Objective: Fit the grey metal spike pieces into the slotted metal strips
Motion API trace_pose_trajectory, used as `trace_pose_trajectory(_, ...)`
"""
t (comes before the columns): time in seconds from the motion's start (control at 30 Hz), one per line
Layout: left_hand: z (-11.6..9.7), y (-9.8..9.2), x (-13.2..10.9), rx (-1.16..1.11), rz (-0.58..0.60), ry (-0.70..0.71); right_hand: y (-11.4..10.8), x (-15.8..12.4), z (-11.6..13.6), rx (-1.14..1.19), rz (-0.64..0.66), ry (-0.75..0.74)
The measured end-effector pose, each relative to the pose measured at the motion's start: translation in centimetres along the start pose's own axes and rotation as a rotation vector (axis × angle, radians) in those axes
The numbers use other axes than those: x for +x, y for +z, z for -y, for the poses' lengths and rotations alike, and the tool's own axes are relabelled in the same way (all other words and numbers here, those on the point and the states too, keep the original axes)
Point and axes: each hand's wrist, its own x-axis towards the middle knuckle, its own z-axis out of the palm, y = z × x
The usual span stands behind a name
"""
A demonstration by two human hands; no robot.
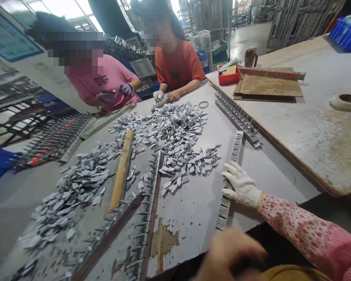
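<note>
My right hand, in a white knit glove, grips a narrow segmented metal bar lying on the table, thumb on the near side and fingers over it. My bare left hand is at the bottom, near the bar's lower end. It is smeared by motion, and I cannot see whether it holds anything. To the left lie two long bars set with pointed metal pieces, one upright-looking spiked bar and one slanting spiked bar. A large heap of small grey metal pieces spreads beyond them.
A wooden stick divides the heap from another pile. A double-row bar lies by the raised board. A red tray, a mug and a tape roll stand right. Two co-workers work opposite.
</note>
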Motion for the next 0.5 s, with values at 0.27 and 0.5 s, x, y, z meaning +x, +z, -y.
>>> trace_pose_trajectory(0.27, 15.7, -5.3, 6.1, 0.412, -0.528, -0.61, 1.0, 3.9, -2.7, 0.035, 0.008, 0.001)
trace_pose_trajectory(0.5, 15.6, -4.5, 6.1, 0.344, -0.564, -0.682, -1.6, 4.9, -1.9, 0.065, 0.015, 0.0)
